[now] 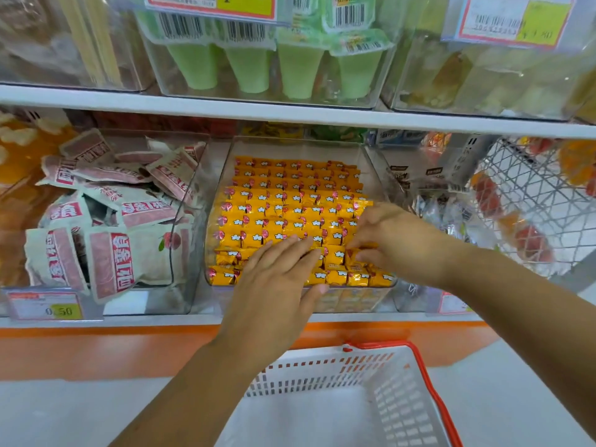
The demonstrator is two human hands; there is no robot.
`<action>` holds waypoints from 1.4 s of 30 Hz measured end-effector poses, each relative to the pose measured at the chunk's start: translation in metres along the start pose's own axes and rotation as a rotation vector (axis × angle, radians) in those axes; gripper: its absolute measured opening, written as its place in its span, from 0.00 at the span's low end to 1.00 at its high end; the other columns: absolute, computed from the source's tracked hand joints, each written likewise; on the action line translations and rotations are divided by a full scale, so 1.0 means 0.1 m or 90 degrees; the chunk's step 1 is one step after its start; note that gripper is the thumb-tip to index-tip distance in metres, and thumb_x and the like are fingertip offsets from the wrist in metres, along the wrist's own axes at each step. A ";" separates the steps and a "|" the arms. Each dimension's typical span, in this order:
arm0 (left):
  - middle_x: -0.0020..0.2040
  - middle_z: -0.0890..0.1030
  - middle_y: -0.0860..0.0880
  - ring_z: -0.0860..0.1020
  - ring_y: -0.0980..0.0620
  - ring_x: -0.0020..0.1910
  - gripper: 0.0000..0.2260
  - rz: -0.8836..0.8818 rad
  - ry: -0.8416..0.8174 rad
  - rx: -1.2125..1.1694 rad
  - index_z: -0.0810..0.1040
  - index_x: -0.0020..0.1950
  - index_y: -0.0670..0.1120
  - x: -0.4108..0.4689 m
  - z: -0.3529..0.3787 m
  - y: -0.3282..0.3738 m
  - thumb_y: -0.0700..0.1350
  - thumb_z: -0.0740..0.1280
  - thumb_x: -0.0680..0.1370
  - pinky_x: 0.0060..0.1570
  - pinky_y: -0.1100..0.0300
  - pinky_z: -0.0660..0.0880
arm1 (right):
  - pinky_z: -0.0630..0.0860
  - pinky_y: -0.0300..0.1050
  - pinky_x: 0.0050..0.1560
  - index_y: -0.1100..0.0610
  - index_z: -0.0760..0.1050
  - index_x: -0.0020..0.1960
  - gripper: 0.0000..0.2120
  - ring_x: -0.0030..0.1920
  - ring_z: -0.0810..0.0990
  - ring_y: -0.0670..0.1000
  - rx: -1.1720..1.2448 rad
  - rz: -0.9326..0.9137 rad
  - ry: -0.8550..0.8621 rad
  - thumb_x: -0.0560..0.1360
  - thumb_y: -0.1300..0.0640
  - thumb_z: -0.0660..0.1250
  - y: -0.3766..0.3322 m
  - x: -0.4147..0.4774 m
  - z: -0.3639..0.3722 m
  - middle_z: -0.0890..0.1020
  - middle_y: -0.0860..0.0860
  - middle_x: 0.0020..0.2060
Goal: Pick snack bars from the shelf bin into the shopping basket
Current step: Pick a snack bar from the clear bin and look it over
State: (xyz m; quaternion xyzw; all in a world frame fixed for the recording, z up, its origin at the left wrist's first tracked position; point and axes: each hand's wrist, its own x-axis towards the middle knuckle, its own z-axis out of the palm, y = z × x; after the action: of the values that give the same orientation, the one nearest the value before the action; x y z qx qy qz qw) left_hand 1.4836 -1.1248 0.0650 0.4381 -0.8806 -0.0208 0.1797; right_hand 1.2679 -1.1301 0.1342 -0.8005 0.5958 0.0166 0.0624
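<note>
Nearest of all, at six o'clock in the view, hangs the white shopping basket (322, 369) with its red handle. It sits right under the shelf edge, so a bar lifted out needs only a short drop. No bars show in the part of it that the forearm leaves uncovered. Over at nine o'clock a neighbouring bin holds loose red-and-white pouches (113, 253), with a price tag (45, 306) on the shelf front below them; neither is part of this job. Next comes the left hand (274, 285), fingers straight and laid flat on the front rows, holding nothing. It is probably steadying the tight packing so that neighbours do not lift too. The orange snack bars (290, 201) fill the clear shelf bin (296, 146) at the centre of the view in neat rows, which gives fingers little room between wrappers. At three o'clock of the bin, the right hand (396, 240) has its fingers curled down, pinching a bar near the front right corner, where the rows look slightly looser. Further right, at about two o'clock, stands a wire rack (532, 195) with other packets. I judge that the first pick is under way.
</note>
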 end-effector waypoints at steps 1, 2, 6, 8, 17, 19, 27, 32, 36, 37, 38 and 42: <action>0.70 0.76 0.53 0.72 0.51 0.70 0.24 -0.002 -0.001 0.000 0.76 0.69 0.51 -0.01 0.00 -0.01 0.59 0.54 0.80 0.71 0.56 0.52 | 0.70 0.50 0.63 0.48 0.80 0.62 0.13 0.62 0.69 0.53 -0.030 0.010 -0.019 0.80 0.50 0.64 -0.01 0.03 0.02 0.75 0.50 0.55; 0.70 0.75 0.53 0.72 0.51 0.71 0.24 -0.001 -0.002 0.001 0.75 0.70 0.51 -0.02 -0.01 -0.03 0.59 0.54 0.80 0.71 0.56 0.51 | 0.70 0.50 0.63 0.48 0.79 0.62 0.13 0.62 0.69 0.53 -0.057 0.022 -0.041 0.81 0.49 0.62 -0.02 0.06 0.02 0.74 0.51 0.55; 0.71 0.75 0.53 0.71 0.51 0.71 0.25 0.014 -0.006 0.022 0.74 0.71 0.50 -0.05 -0.01 -0.06 0.60 0.54 0.79 0.71 0.54 0.54 | 0.70 0.46 0.58 0.59 0.81 0.55 0.13 0.56 0.72 0.52 0.009 0.066 0.002 0.82 0.53 0.60 -0.11 0.14 -0.03 0.79 0.54 0.52; 0.71 0.75 0.53 0.72 0.51 0.70 0.25 0.016 -0.013 0.027 0.74 0.71 0.50 -0.06 0.00 -0.06 0.60 0.54 0.79 0.71 0.53 0.54 | 0.70 0.43 0.57 0.58 0.82 0.55 0.12 0.53 0.74 0.50 0.086 0.090 0.062 0.80 0.53 0.63 -0.17 0.16 -0.04 0.79 0.52 0.52; 0.72 0.73 0.53 0.70 0.52 0.72 0.28 0.010 -0.037 -0.020 0.72 0.73 0.51 -0.08 -0.03 -0.04 0.62 0.51 0.78 0.73 0.55 0.48 | 0.68 0.46 0.40 0.56 0.76 0.52 0.09 0.40 0.75 0.51 0.061 0.095 0.179 0.82 0.51 0.61 -0.33 0.08 0.13 0.77 0.49 0.41; 0.76 0.66 0.55 0.61 0.54 0.77 0.31 0.002 -0.039 -0.055 0.65 0.77 0.53 -0.09 -0.05 -0.04 0.64 0.46 0.78 0.74 0.59 0.40 | 0.70 0.46 0.37 0.56 0.76 0.53 0.08 0.37 0.75 0.51 0.102 0.089 0.283 0.82 0.52 0.61 -0.33 -0.04 0.11 0.78 0.49 0.38; 0.74 0.59 0.66 0.54 0.65 0.75 0.23 -0.094 0.007 -0.329 0.57 0.76 0.63 -0.18 -0.32 0.16 0.64 0.48 0.81 0.72 0.67 0.50 | 0.81 0.53 0.49 0.37 0.74 0.47 0.13 0.47 0.84 0.49 0.587 0.074 0.617 0.79 0.56 0.61 -0.68 -0.90 0.13 0.84 0.45 0.45; 0.50 0.80 0.70 0.79 0.67 0.53 0.09 -0.168 -0.035 -0.648 0.73 0.52 0.75 -0.37 -0.54 0.41 0.58 0.60 0.78 0.53 0.67 0.76 | 0.83 0.48 0.44 0.45 0.77 0.39 0.08 0.44 0.85 0.59 0.865 0.185 0.627 0.74 0.55 0.64 -0.88 -1.14 0.29 0.85 0.55 0.42; 0.46 0.86 0.53 0.85 0.52 0.47 0.07 -0.292 -0.015 -0.831 0.76 0.57 0.53 -0.46 -0.62 0.49 0.45 0.64 0.81 0.45 0.53 0.82 | 0.83 0.47 0.42 0.52 0.76 0.43 0.04 0.44 0.86 0.59 0.948 0.202 0.528 0.75 0.55 0.63 -0.93 -1.18 0.29 0.85 0.55 0.43; 0.46 0.86 0.51 0.85 0.50 0.48 0.07 -0.323 -0.009 -0.879 0.76 0.57 0.49 -0.48 -0.64 0.48 0.43 0.65 0.80 0.44 0.54 0.81 | 0.82 0.46 0.40 0.55 0.75 0.46 0.04 0.43 0.86 0.59 0.953 0.204 0.494 0.76 0.55 0.63 -0.94 -1.20 0.29 0.85 0.54 0.43; 0.46 0.86 0.49 0.85 0.49 0.48 0.07 -0.349 -0.004 -0.925 0.76 0.57 0.46 -0.49 -0.66 0.46 0.41 0.66 0.79 0.43 0.55 0.81 | 0.82 0.46 0.38 0.57 0.73 0.48 0.06 0.43 0.86 0.59 0.962 0.207 0.464 0.75 0.54 0.63 -0.95 -1.21 0.30 0.85 0.54 0.43; 0.50 0.86 0.45 0.85 0.46 0.49 0.08 -0.377 -0.021 -0.994 0.76 0.56 0.43 -0.51 -0.68 0.42 0.34 0.66 0.79 0.42 0.57 0.81 | 0.81 0.46 0.39 0.59 0.72 0.49 0.13 0.43 0.86 0.61 1.009 0.221 0.406 0.69 0.54 0.70 -0.92 -1.21 0.35 0.86 0.57 0.43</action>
State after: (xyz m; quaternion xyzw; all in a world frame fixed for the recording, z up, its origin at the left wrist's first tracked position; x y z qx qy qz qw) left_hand 1.5021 -1.0506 0.1217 0.4003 -0.4640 -0.6779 0.4062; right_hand 1.3221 -0.9848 0.1189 -0.3855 0.5345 -0.6187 0.4278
